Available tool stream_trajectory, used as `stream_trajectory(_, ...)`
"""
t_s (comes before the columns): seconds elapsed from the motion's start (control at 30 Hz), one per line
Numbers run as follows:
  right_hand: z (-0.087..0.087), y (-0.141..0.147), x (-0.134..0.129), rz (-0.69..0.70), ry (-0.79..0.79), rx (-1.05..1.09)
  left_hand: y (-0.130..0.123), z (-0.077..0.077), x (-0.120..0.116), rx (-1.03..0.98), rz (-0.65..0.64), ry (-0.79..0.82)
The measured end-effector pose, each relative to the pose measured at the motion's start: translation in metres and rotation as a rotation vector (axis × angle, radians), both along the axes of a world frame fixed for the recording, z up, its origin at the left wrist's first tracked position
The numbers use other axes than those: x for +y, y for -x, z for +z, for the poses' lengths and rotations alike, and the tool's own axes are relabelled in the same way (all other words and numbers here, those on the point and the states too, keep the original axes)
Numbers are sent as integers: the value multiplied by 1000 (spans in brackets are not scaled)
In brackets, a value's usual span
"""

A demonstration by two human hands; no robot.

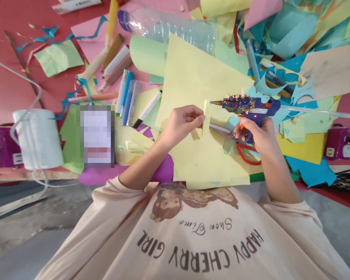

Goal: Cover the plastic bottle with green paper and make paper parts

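Observation:
Between the closed fingers of my left hand (pixel 186 125) is a narrow pale yellow paper strip (pixel 205 118), standing nearly upright. My right hand (pixel 258 134) is wrapped round the handle of a dark blue glue gun (pixel 246 107). Its nozzle points left, close to the strip's top; whether they touch I cannot tell. Stuck-on scraps cover the gun's front, and a clear glue stick (pixel 317 111) juts from its back. Under both hands lies a large pale yellow sheet (pixel 189 81). Scissors with red handles (pixel 249 154) rest on it, partly hidden by my right hand.
A clear plastic bottle (pixel 169 27) lies at the back. Several markers (pixel 130 97) are left of the sheet. A blurred-out rectangular screen (pixel 97 136) and a white cylinder with a cord (pixel 37 138) stand farther left. Paper scraps (pixel 294 35) pile up at back right.

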State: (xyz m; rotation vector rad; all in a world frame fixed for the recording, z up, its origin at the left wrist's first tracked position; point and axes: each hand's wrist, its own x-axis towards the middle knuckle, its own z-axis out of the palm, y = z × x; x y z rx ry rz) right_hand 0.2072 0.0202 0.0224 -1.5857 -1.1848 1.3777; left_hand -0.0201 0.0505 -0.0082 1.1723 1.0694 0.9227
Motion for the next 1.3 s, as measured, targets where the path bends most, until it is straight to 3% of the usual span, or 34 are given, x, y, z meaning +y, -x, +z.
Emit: stream_trajectory(1.3, 0, 3, -25, 17, 94, -29, 3, 3, 5, -23, 86, -49)
